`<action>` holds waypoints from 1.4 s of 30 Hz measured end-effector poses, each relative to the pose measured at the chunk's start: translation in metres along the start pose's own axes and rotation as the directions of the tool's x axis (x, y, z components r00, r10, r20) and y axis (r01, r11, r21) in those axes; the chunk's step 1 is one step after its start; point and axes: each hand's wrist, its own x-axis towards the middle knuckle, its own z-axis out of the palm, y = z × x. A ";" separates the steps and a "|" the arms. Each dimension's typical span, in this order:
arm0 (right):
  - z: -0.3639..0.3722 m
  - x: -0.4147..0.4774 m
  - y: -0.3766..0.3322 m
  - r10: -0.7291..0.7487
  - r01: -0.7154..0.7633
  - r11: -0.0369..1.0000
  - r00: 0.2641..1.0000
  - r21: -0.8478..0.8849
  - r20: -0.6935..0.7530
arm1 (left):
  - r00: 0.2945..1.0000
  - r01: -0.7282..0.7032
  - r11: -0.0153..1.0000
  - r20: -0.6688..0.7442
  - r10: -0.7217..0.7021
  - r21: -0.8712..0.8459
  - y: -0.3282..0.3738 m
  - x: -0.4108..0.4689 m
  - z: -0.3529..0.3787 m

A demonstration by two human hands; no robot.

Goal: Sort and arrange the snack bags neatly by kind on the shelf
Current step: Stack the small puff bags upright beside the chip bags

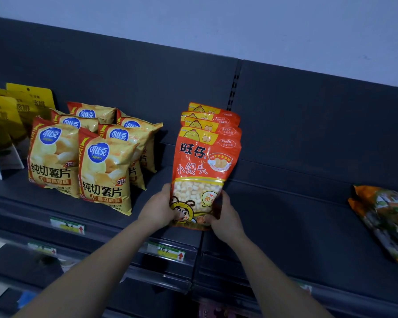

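Front orange bag stood upright near the front edge of the shelf, heading a row of matching orange bags lined up behind it. Left hand gripped its lower left edge and right hand its lower right corner, thumbs on the printed face, fingers curled behind. Base possibly just off the shelf; unclear. Chip bags stood in files to the left, apart from the orange row. Yellow pouches stood at far left. Orange-and-green bags lay at far right, well apart. Price label sat on the rail below.
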 end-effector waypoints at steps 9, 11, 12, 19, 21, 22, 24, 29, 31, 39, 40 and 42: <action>0.001 -0.007 0.000 -0.011 0.010 1.000 1.000 0.018 0.026 | 0.999 0.015 0.994 0.035 -0.019 0.112 0.000 -0.005 -0.004; 0.001 -0.008 -0.001 -0.019 0.019 1.000 1.000 0.023 0.007 | 1.000 0.002 0.990 0.024 -0.006 0.140 0.001 -0.006 -0.004; 0.001 -0.008 -0.002 -0.029 0.029 0.999 0.999 0.017 -0.014 | 1.000 -0.008 0.991 0.000 0.008 0.135 0.001 -0.005 -0.003; 0.003 0.001 0.001 -0.115 0.110 0.993 0.984 -0.037 -0.137 | 0.990 -0.101 0.991 -0.090 0.109 0.089 0.000 0.004 0.003; 0.005 0.005 0.005 -0.106 0.103 0.994 0.991 -0.037 -0.080 | 0.990 -0.111 0.986 -0.079 0.121 0.127 -0.002 0.010 0.005; 0.006 0.006 0.007 -0.108 0.106 0.993 0.993 -0.046 -0.055 | 0.989 -0.114 0.983 -0.075 0.126 0.146 -0.003 0.013 0.007; 0.008 0.010 0.011 -0.117 0.113 0.989 0.992 -0.091 -0.039 | 0.989 -0.116 0.977 -0.070 0.130 0.179 -0.005 0.018 0.010; 0.014 0.024 0.008 -0.096 0.087 0.977 0.995 -0.195 -0.038 | 0.991 -0.110 0.972 -0.053 0.123 0.206 -0.008 0.031 0.010; 0.013 0.028 0.007 -0.087 0.084 0.979 0.996 -0.186 -0.007 | 0.993 -0.102 0.972 -0.035 0.112 0.214 -0.007 0.035 0.007; 0.006 0.028 0.010 -0.096 0.096 0.995 0.995 0.003 0.034 | 0.997 -0.074 0.990 -0.025 0.078 0.117 -0.006 0.032 0.003; 0.005 0.027 0.011 -0.100 0.100 0.995 0.995 0.016 0.025 | 0.997 -0.068 0.993 -0.020 0.070 0.098 -0.006 0.031 0.003; 0.004 0.025 0.014 -0.090 0.091 0.995 0.996 0.040 -0.022 | 0.999 -0.054 0.996 -0.004 0.054 0.068 -0.005 0.028 0.002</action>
